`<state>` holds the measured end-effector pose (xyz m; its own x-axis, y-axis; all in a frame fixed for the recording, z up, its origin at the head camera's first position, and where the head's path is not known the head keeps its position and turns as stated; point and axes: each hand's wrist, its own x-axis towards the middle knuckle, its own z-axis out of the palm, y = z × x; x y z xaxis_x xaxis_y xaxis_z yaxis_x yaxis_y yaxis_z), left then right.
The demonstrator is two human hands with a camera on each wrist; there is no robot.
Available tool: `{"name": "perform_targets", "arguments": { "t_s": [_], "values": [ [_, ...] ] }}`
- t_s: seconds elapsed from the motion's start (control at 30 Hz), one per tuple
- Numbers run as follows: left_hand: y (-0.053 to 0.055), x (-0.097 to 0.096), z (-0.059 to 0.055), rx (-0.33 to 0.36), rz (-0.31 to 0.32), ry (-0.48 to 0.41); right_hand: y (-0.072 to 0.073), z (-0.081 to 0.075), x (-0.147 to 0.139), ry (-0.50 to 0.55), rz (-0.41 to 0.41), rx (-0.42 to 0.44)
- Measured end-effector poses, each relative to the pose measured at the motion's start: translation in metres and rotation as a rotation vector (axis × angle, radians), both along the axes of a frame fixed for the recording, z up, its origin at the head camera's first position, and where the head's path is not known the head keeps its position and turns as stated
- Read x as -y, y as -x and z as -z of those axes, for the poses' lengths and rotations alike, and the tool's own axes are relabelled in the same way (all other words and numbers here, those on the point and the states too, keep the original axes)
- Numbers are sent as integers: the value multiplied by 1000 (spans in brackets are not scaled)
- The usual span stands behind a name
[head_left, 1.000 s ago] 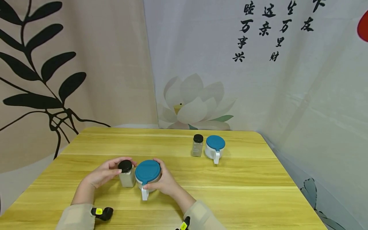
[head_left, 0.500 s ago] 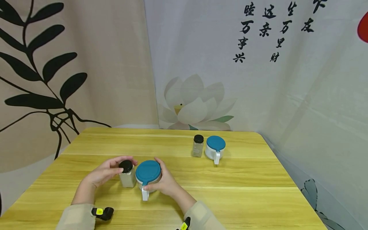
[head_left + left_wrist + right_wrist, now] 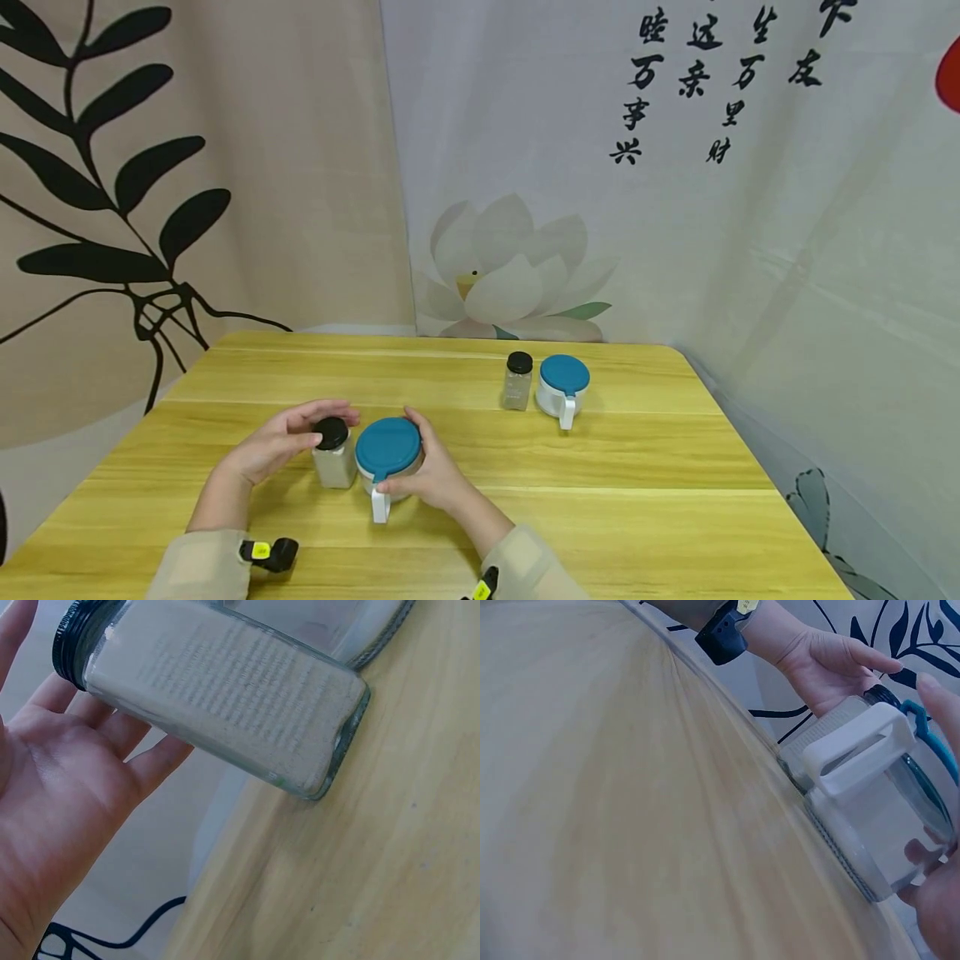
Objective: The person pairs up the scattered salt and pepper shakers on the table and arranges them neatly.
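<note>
A square glass spice jar (image 3: pixel 335 468) with a black screw cap and pale powder inside stands upright on the table. My left hand (image 3: pixel 279 446) is around its cap, thumb in front and fingers loosely extended behind; in the left wrist view the palm is off the glass jar (image 3: pixel 225 694). Just right of it stands a round clear seasoning pot (image 3: pixel 387 447) with a blue lid and white handle. My right hand (image 3: pixel 433 471) grips this pot from the right, thumb by the handle. Fingers show through the pot (image 3: pixel 870 832) in the right wrist view.
Farther back on the wooden table (image 3: pixel 600 517) stand a smaller black-capped glass jar (image 3: pixel 517 387) and another blue-lidded pot (image 3: pixel 561 392) with a white handle. Printed cloth (image 3: pixel 315 167) hangs behind the table.
My left fingers have lifted slightly and loosened away from the spice jar's cap. The right hand and both front containers stay in place; the view has shifted a little.
</note>
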<state>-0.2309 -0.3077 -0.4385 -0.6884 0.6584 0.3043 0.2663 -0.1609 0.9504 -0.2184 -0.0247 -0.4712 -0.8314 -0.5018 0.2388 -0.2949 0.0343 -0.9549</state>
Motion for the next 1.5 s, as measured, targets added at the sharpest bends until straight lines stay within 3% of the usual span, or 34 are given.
{"name": "perform_targets", "arguments": {
  "t_s": [0.47,1.13,1.5],
  "values": [
    [-5,-4,-10,-68,-74,37,2,-3,-5,8,4,-81],
    [-10,-8,-25,-109,-143,91,9,-13,-17,52,-11,-129],
    [-9,-10,-29,-161,-173,-44,11,-18,-24,97,-11,-137]
  ]
}}
